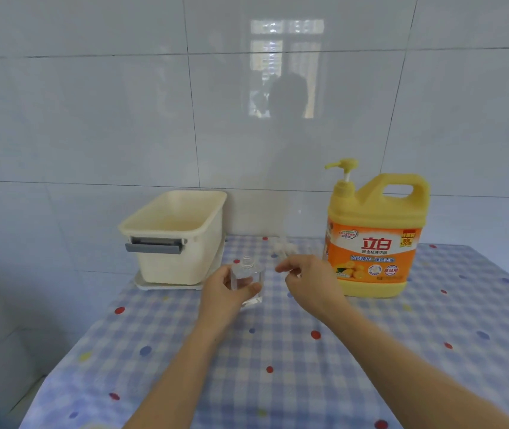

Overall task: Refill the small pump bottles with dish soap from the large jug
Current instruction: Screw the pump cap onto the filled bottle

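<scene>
Your left hand (227,294) grips the small clear bottle (248,272) around its body, thumb in front, and holds it upright at the tablecloth (278,351). The neck of the bottle is open, without a pump on it. Your right hand (309,281) is just beside the bottle, fingers curled and thumb close to the forefinger. I cannot tell if they pinch anything.

Behind the right hand stands the large yellow jug (374,243), upright, with its yellow pump (343,167) on top. On its orange label you can read "立白"; the smaller lines are too blurred to be sure of.

Some small white things (281,249) lie between the jug and the bottle, too blurred to name. At the left a cream plastic bin (176,239) with a grey handle stands on a white tray (166,287), against the white tiled wall (92,119).
</scene>
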